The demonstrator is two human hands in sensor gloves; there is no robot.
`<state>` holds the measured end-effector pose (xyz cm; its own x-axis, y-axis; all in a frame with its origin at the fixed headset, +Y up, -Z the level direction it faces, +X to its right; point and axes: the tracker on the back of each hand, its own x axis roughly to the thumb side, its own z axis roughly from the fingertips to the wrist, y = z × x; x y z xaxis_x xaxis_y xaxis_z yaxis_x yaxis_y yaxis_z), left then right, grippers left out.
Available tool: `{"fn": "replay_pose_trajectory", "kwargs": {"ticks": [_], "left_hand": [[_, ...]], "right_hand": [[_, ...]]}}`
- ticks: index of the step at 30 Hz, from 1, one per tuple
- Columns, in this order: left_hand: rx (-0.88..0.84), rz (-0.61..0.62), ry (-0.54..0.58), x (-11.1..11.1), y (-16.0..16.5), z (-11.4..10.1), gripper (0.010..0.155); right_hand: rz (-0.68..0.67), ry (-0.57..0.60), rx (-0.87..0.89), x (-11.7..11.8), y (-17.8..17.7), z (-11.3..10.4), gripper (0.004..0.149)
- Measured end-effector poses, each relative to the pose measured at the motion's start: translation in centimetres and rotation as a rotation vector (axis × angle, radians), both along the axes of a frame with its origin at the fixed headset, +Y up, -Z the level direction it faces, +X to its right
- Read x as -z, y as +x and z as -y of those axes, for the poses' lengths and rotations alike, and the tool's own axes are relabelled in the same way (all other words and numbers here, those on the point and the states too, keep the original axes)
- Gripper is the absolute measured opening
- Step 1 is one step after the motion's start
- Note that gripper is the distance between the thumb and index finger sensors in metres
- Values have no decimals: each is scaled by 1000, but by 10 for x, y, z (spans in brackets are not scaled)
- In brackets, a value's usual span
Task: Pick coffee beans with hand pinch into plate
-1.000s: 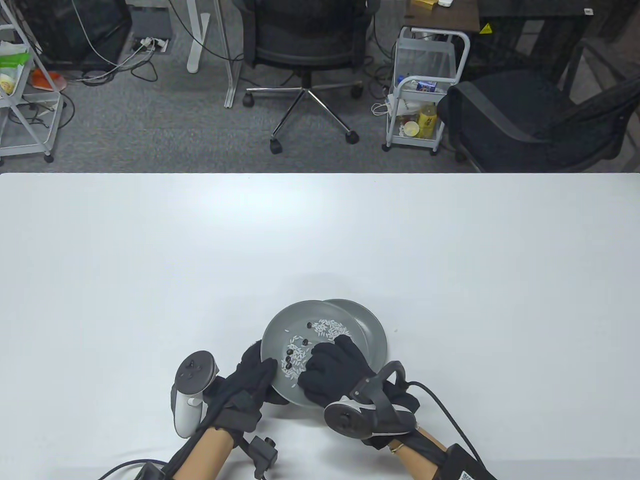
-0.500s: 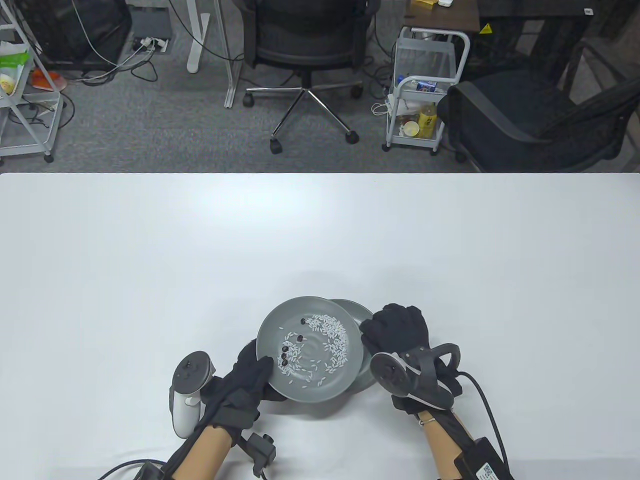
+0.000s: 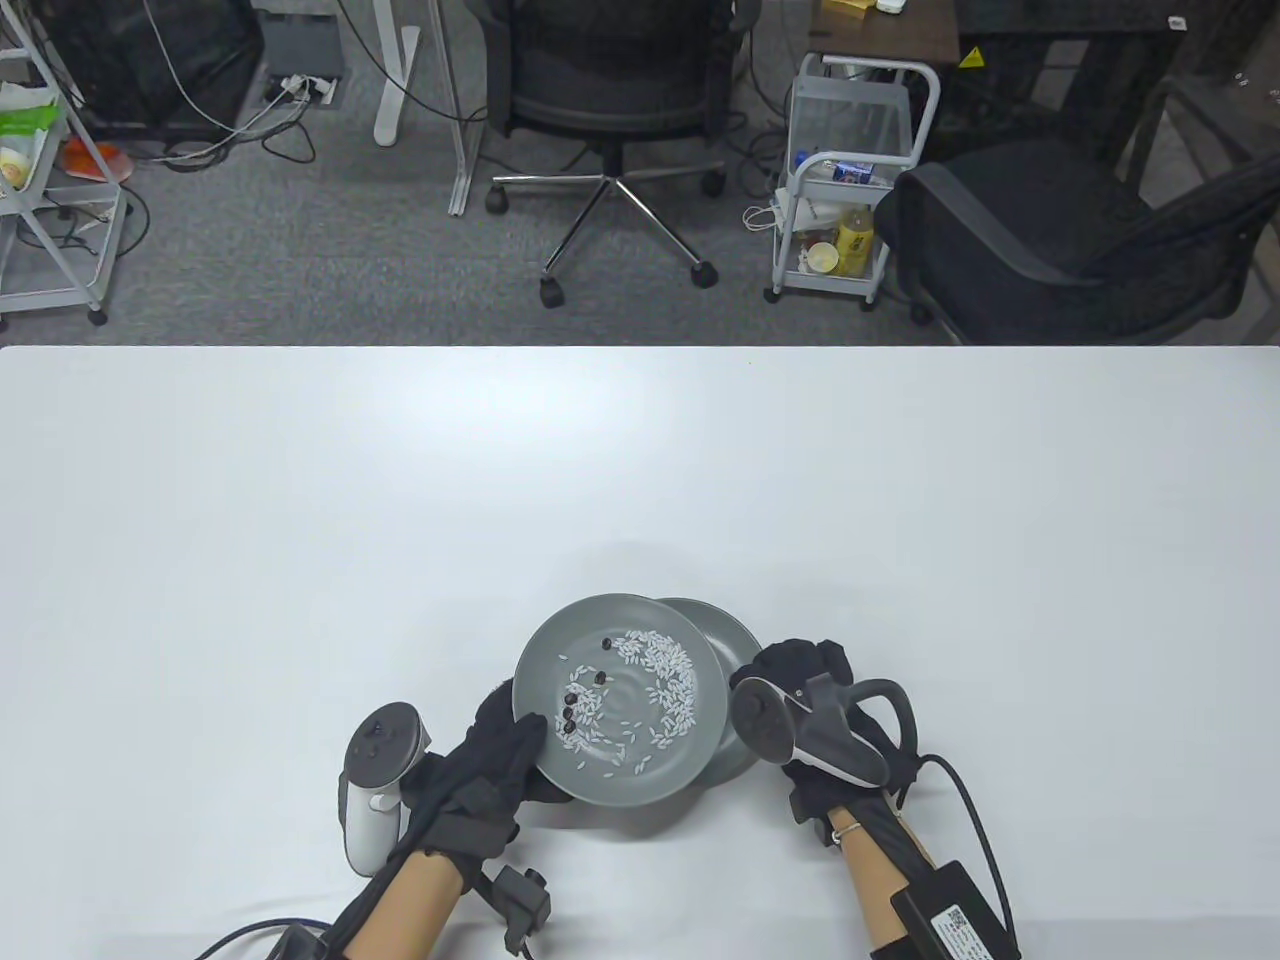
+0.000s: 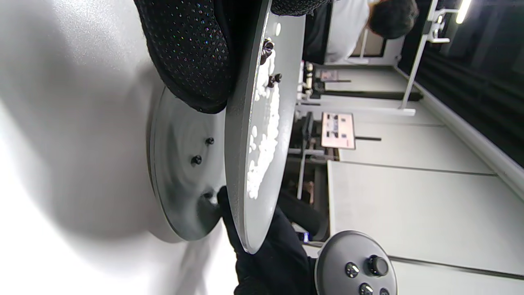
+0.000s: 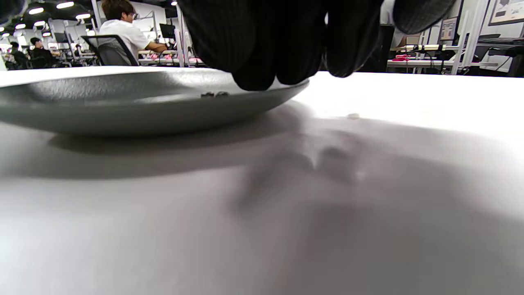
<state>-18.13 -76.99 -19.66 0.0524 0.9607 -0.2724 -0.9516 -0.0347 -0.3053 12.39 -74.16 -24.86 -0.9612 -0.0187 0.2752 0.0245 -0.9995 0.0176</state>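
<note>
Coffee beans (image 3: 572, 706) lie among rice on the upper plate (image 3: 700, 745), which your left hand (image 3: 505, 752) grips by its rim. Your right hand (image 3: 800, 668) hangs over the lower plate (image 3: 738, 645); whether its fingers are closed cannot be told.

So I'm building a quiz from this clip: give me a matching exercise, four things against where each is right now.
Things:
1. upper grey plate
2. lower grey plate
3. rice grains
4. right hand

Places:
A. lying on the table, partly under the other plate
B. scattered on the lifted plate
C. at the lower plate's right edge
D. held up by the left hand

Pairs: 1-D, 2-A, 3-B, 4-C
</note>
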Motion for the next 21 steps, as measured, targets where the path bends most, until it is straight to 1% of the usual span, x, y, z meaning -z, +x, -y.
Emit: {"fn": "replay_pose_trajectory", "kwargs": {"ticks": [2,5,7,8,10,14,17,21], "left_hand": [[1,4,3,0,0,0,60],[3,12,6,0,1,1,60],[5,19,8,0,1,1,60],[6,24,9,0,1,1,60],[11,33,10,0,2,1,60],[22,59,21,0,4,1,60],[30,80,33,0,6,0,60],[39,106,47,-1,8,-1,60]], "right_hand": [[9,27,34,0,3,-5,35],[14,140,157,-5,6,-22,38],[-13,224,225,-10,3,-30,38],[-48,263,248,-14,-1,-35,38],[-122,265,254,-21,-12,-40,39],[-269,197,194,-38,-43,-43,42],[-319,169,132,-46,-59,-41,43],[-326,173,40,-47,-64,-34,44]]}}
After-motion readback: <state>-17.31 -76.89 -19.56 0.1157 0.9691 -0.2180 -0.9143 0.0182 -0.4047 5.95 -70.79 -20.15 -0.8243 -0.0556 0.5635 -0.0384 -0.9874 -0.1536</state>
